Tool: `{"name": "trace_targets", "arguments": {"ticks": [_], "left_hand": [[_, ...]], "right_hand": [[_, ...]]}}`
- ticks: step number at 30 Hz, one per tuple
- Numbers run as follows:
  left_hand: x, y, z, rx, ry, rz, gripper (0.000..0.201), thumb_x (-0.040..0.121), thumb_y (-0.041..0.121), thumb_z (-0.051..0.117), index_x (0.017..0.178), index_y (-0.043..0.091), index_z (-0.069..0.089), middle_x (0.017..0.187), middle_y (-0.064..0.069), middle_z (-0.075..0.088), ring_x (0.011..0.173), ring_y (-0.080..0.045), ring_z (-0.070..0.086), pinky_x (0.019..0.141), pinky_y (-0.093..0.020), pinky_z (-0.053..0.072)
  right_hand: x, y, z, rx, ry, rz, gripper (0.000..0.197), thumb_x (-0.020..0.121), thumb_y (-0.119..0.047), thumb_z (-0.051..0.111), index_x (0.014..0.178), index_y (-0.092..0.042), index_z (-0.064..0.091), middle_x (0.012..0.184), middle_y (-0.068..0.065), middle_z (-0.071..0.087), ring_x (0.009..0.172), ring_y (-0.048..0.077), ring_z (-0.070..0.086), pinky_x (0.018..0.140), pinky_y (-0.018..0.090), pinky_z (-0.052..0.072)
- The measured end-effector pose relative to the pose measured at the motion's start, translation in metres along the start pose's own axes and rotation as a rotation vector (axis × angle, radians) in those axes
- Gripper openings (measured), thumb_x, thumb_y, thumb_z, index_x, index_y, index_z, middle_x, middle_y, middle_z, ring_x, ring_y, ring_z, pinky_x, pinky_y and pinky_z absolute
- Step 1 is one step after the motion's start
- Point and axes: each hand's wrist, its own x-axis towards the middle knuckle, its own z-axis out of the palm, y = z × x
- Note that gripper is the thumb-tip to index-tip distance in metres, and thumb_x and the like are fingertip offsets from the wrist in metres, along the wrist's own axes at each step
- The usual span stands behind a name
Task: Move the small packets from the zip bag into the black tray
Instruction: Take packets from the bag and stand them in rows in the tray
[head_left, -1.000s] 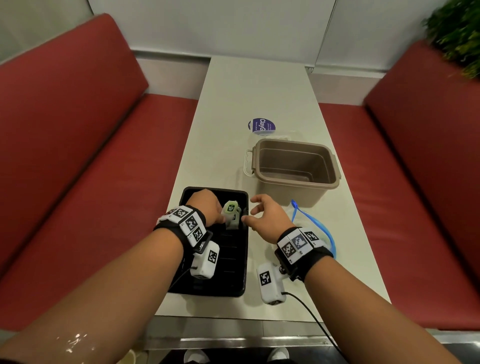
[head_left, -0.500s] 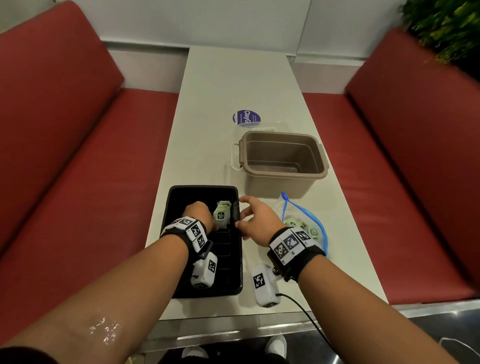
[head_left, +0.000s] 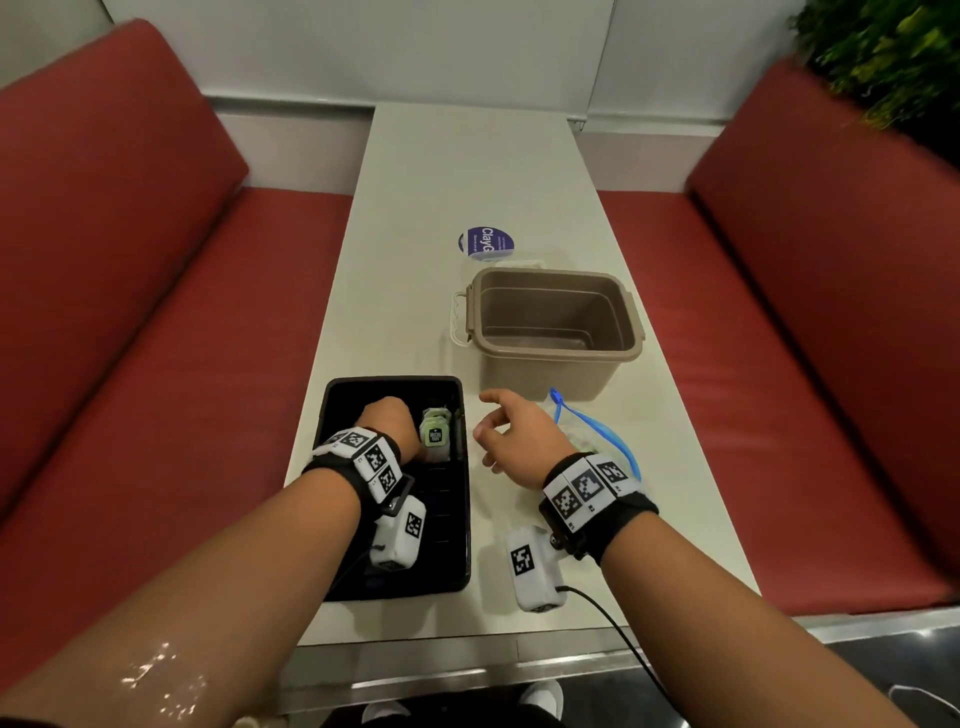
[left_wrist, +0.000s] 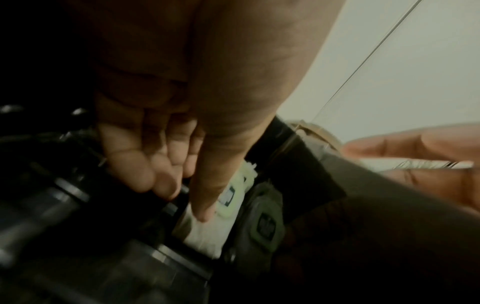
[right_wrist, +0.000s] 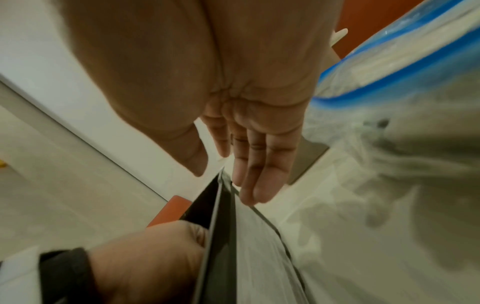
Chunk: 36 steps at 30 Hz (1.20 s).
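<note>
While a few packets (head_left: 434, 432) already stand in the black tray (head_left: 457, 540) on the counter (head_left: 457, 171), the left hand (head_left: 389, 423) pinches one of them there. The right hand (head_left: 519, 439) hovers relaxed and empty beside the zip bag (head_left: 597, 441), which seems to hold more, so much appears left.

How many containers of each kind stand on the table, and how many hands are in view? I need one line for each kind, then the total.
Black tray: 1
Beige tub: 1
Zip bag: 1
Hands: 2, left hand and right hand
Total: 5
The small packets are not counted; those in the bag cannot be told apart.
</note>
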Motion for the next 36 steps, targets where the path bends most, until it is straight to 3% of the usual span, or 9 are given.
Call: {"name": "trace_targets", "arguments": {"ticks": [2, 6, 8, 11, 16, 21, 27, 30, 36], "left_hand": [[-0.015, 0.003, -0.017, 0.032, 0.045, 0.028, 0.033, 0.070, 0.035, 0.085, 0.079, 0.008, 0.068, 0.091, -0.011, 0.072, 0.080, -0.025, 0.066, 0.067, -0.033, 0.054], [-0.049, 0.026, -0.049, -0.025, 0.218, 0.136, 0.029, 0.080, 0.030, 0.078, 0.104, 0.014, 0.074, 0.103, -0.005, 0.071, 0.100, -0.025, 0.065, 0.087, -0.033, 0.053], [-0.068, 0.047, -0.056, -0.158, 0.285, 0.244, 0.022, 0.083, 0.028, 0.075, 0.103, 0.018, 0.074, 0.094, 0.001, 0.070, 0.094, -0.019, 0.065, 0.083, -0.028, 0.050], [-0.090, 0.085, -0.051, -0.242, 0.288, 0.458, 0.016, 0.086, 0.026, 0.073, 0.101, 0.021, 0.073, 0.086, 0.010, 0.066, 0.078, -0.005, 0.059, 0.071, -0.016, 0.042], [-0.102, 0.137, -0.007, -0.046, 0.142, 0.638, 0.020, 0.084, 0.022, 0.073, 0.104, 0.020, 0.075, 0.096, 0.007, 0.073, 0.080, -0.004, 0.062, 0.069, -0.003, 0.038], [-0.097, 0.152, 0.037, 0.203, 0.040, 0.542, 0.037, 0.078, 0.026, 0.077, 0.115, 0.024, 0.072, 0.111, 0.003, 0.071, 0.105, -0.018, 0.064, 0.088, -0.027, 0.049], [-0.095, 0.152, 0.059, 0.278, 0.068, 0.492, 0.060, 0.072, 0.033, 0.084, 0.126, 0.023, 0.062, 0.119, -0.002, 0.059, 0.109, -0.022, 0.058, 0.088, -0.029, 0.045], [-0.097, 0.152, 0.061, 0.297, 0.107, 0.464, 0.053, 0.077, 0.026, 0.080, 0.127, 0.023, 0.062, 0.123, -0.004, 0.056, 0.111, -0.023, 0.057, 0.093, -0.032, 0.046], [-0.099, 0.152, 0.062, 0.256, 0.190, 0.447, 0.032, 0.090, 0.021, 0.063, 0.122, 0.023, 0.066, 0.122, -0.004, 0.061, 0.111, -0.024, 0.058, 0.093, -0.032, 0.046]], "right_hand": [[-0.002, 0.003, -0.020, -0.005, 0.009, -0.032, 0.034, 0.095, -0.014, 0.054, 0.128, -0.021, 0.054, 0.094, -0.008, 0.065, 0.071, 0.014, 0.071, 0.068, 0.030, 0.058], [-0.006, 0.014, -0.066, -0.004, 0.042, -0.070, 0.033, 0.090, 0.002, 0.047, 0.106, -0.022, 0.063, 0.093, -0.002, 0.071, 0.070, 0.015, 0.069, 0.062, 0.023, 0.055], [-0.009, 0.023, -0.086, -0.047, 0.058, -0.076, 0.034, 0.087, 0.005, 0.045, 0.102, -0.020, 0.063, 0.092, 0.000, 0.071, 0.070, 0.016, 0.067, 0.057, 0.017, 0.051], [-0.009, 0.044, -0.105, -0.173, 0.096, -0.078, 0.024, 0.085, -0.003, 0.052, 0.092, -0.025, 0.060, 0.089, -0.002, 0.071, 0.075, 0.016, 0.066, 0.066, 0.024, 0.054], [-0.016, 0.072, -0.114, -0.389, 0.031, -0.056, 0.012, 0.081, -0.010, 0.060, 0.081, -0.022, 0.059, 0.085, -0.001, 0.066, 0.080, 0.020, 0.062, 0.069, 0.025, 0.047], [-0.030, 0.091, -0.110, -0.576, -0.158, -0.057, 0.006, 0.079, -0.015, 0.067, 0.083, -0.017, 0.064, 0.096, 0.006, 0.070, 0.089, 0.024, 0.063, 0.076, 0.028, 0.049], [-0.038, 0.106, -0.102, -0.607, -0.146, -0.060, 0.013, 0.081, -0.022, 0.067, 0.079, -0.009, 0.064, 0.082, 0.009, 0.067, 0.082, 0.028, 0.064, 0.072, 0.032, 0.052], [-0.039, 0.106, -0.103, -0.611, -0.159, -0.064, 0.018, 0.083, -0.019, 0.062, 0.067, -0.012, 0.055, 0.069, 0.006, 0.056, 0.073, 0.027, 0.058, 0.065, 0.030, 0.047], [-0.041, 0.109, -0.108, -0.478, -0.078, -0.060, 0.020, 0.090, -0.022, 0.053, 0.081, -0.009, 0.065, 0.082, 0.008, 0.068, 0.081, 0.026, 0.063, 0.073, 0.032, 0.051]]}}
